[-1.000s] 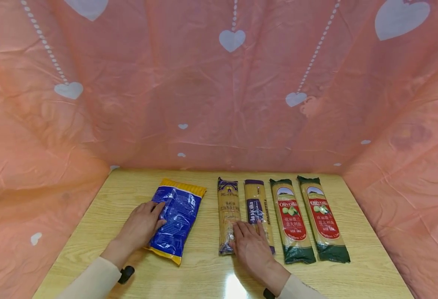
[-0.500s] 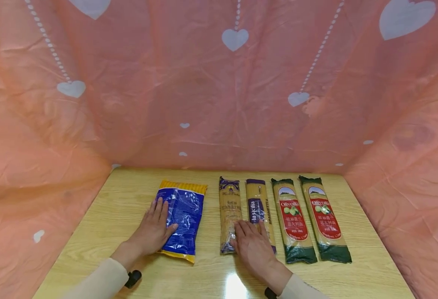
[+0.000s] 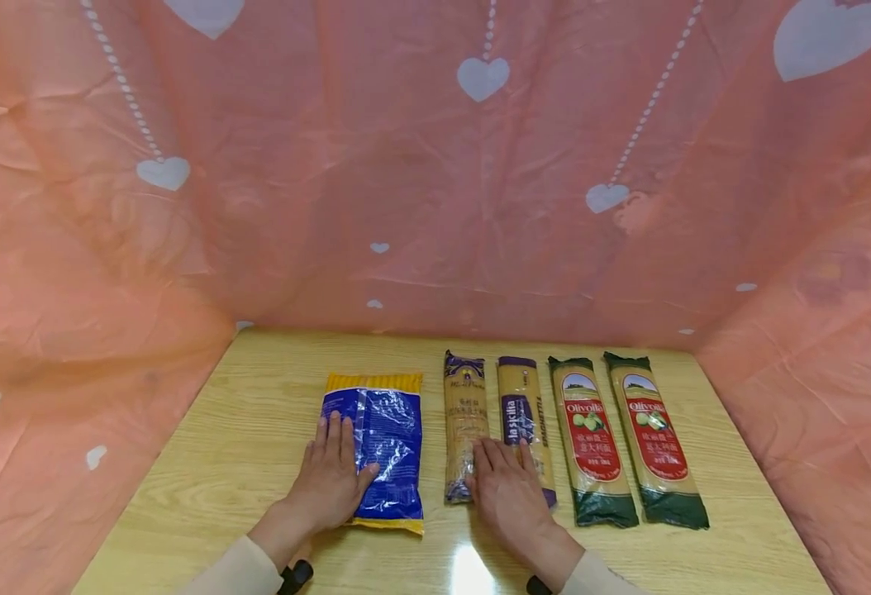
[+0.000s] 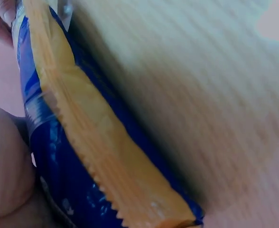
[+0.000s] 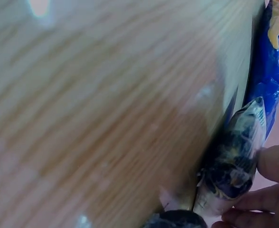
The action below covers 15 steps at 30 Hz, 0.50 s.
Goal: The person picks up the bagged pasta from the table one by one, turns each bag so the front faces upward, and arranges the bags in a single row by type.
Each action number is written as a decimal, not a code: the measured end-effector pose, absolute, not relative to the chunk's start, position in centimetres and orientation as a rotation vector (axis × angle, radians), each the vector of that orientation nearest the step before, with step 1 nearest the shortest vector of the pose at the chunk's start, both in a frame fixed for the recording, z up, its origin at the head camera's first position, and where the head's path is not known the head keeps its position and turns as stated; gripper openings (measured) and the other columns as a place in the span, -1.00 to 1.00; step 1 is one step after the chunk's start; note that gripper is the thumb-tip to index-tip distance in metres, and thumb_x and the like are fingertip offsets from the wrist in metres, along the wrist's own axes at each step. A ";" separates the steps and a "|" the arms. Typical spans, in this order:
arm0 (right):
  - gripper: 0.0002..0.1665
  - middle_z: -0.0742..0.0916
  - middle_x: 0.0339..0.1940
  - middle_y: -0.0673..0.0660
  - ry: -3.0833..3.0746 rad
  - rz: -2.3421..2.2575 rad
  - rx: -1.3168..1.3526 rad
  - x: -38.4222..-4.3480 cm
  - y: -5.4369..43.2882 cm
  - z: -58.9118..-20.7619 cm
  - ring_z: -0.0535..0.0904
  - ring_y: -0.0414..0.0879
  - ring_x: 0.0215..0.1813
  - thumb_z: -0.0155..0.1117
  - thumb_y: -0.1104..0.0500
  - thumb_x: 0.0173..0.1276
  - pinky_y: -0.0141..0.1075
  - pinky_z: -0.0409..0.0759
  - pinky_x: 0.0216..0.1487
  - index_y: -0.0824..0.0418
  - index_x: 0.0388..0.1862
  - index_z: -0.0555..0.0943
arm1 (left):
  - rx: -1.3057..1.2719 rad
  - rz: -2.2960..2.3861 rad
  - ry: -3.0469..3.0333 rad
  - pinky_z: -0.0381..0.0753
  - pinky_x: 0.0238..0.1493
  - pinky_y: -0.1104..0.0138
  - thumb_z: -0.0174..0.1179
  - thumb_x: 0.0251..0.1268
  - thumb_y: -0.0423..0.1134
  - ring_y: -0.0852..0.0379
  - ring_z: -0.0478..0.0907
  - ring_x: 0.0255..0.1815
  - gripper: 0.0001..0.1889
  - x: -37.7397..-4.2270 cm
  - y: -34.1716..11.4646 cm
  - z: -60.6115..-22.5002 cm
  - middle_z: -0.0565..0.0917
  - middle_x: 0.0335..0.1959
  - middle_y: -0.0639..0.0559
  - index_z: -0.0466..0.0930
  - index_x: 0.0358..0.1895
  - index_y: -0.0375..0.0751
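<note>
My left hand (image 3: 327, 483) rests with straight fingers on the left part of a blue bag with yellow ends (image 3: 392, 446). The left wrist view shows the bag's yellow crimped end (image 4: 89, 128) close up. My right hand (image 3: 510, 496) lies across the lower parts of two spaghetti packets: a purple-topped one (image 3: 466, 409) and a la sicilia one (image 3: 519, 388). Its fingers are extended over them and cover part of both. In the right wrist view, the thumb touches a packet's dark end (image 5: 232, 161).
Two Olivoila spaghetti packets (image 3: 592, 438) with green ends lie side by side on the right of the wooden table (image 3: 242, 430). Pink cloth with white hearts (image 3: 421, 165) hangs behind the table and along both sides.
The blue bag has turned from slanted to nearly straight, and its lower end has shifted right. My left hand has moved right with it and its fingers have straightened. The right hand stays on the packets.
</note>
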State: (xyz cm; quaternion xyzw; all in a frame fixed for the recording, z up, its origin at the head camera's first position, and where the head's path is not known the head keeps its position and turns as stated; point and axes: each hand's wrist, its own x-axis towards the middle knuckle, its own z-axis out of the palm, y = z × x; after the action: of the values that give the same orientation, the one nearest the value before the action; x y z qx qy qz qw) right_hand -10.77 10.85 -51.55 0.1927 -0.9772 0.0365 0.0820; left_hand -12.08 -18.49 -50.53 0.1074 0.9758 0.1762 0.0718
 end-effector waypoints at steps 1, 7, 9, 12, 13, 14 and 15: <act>-0.40 0.64 0.43 0.25 -2.908 0.101 0.574 -10.7 10.8 -51.5 0.56 0.16 0.45 0.20 -0.05 0.62 0.28 0.36 0.52 0.29 0.44 0.57 | 0.314 0.540 2.935 -0.14 0.59 -0.41 -0.05 0.71 0.10 -0.52 -0.37 0.71 -0.09 -11.9 -18.3 -50.5 -0.26 0.68 -0.57 -0.20 0.65 -0.59; -0.50 0.75 0.16 0.17 -2.726 0.043 0.621 -10.2 10.3 -51.7 0.65 0.12 0.21 0.41 -0.01 0.45 0.16 0.57 0.35 0.26 0.22 0.71 | 0.257 0.465 2.949 -0.11 0.60 -0.39 -0.05 0.72 0.07 -0.50 -0.38 0.71 -0.12 -11.4 -17.8 -50.1 -0.28 0.68 -0.54 -0.20 0.65 -0.58; -0.60 0.75 -0.01 0.10 -2.640 0.050 0.649 -9.9 9.9 -51.8 0.63 0.06 0.07 0.50 -0.01 0.35 0.06 0.63 0.23 0.19 0.05 0.76 | 0.244 0.454 2.960 -0.10 0.59 -0.40 -0.04 0.72 0.07 -0.50 -0.37 0.70 -0.12 -11.3 -17.7 -50.2 -0.27 0.68 -0.55 -0.19 0.65 -0.59; -0.71 0.70 -0.17 0.02 -2.537 0.074 0.689 -9.4 9.2 -52.0 0.57 -0.01 -0.06 0.57 -0.03 0.25 -0.04 0.63 0.11 0.09 -0.18 0.73 | 0.230 0.448 2.978 -0.09 0.60 -0.39 -0.04 0.72 0.07 -0.51 -0.36 0.70 -0.11 -11.2 -17.7 -50.4 -0.26 0.67 -0.57 -0.19 0.64 -0.61; -0.73 0.69 -0.20 0.00 -2.516 0.079 0.699 -9.2 8.9 -52.1 0.56 -0.02 -0.08 0.57 -0.04 0.24 -0.05 0.62 0.10 0.06 -0.23 0.72 | 0.228 0.448 2.985 -0.09 0.60 -0.39 -0.03 0.72 0.07 -0.51 -0.35 0.70 -0.11 -11.2 -17.7 -50.5 -0.26 0.67 -0.58 -0.18 0.64 -0.61; -0.73 0.68 -0.23 -0.01 -2.507 0.083 0.710 -9.0 8.6 -52.2 0.55 -0.02 -0.09 0.57 -0.06 0.23 -0.04 0.60 0.09 0.05 -0.26 0.70 | 0.225 0.448 2.991 -0.09 0.60 -0.38 -0.03 0.71 0.07 -0.52 -0.34 0.70 -0.11 -11.2 -17.6 -50.5 -0.25 0.66 -0.59 -0.18 0.64 -0.62; -0.73 0.67 -0.25 -0.01 -2.503 0.088 0.718 -8.8 8.3 -52.2 0.55 -0.03 -0.10 0.57 -0.07 0.22 -0.04 0.59 0.09 0.04 -0.28 0.69 | 0.223 0.442 2.995 -0.08 0.60 -0.38 -0.03 0.71 0.07 -0.53 -0.33 0.70 -0.11 -11.1 -17.6 -50.6 -0.24 0.66 -0.59 -0.17 0.63 -0.62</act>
State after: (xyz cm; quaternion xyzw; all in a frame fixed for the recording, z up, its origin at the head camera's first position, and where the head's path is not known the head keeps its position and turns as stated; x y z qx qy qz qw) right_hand -8.77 8.34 -52.24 0.2658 -0.9263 0.0326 0.2651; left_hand -11.13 -17.65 -50.58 0.0734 0.9852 0.1455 0.0531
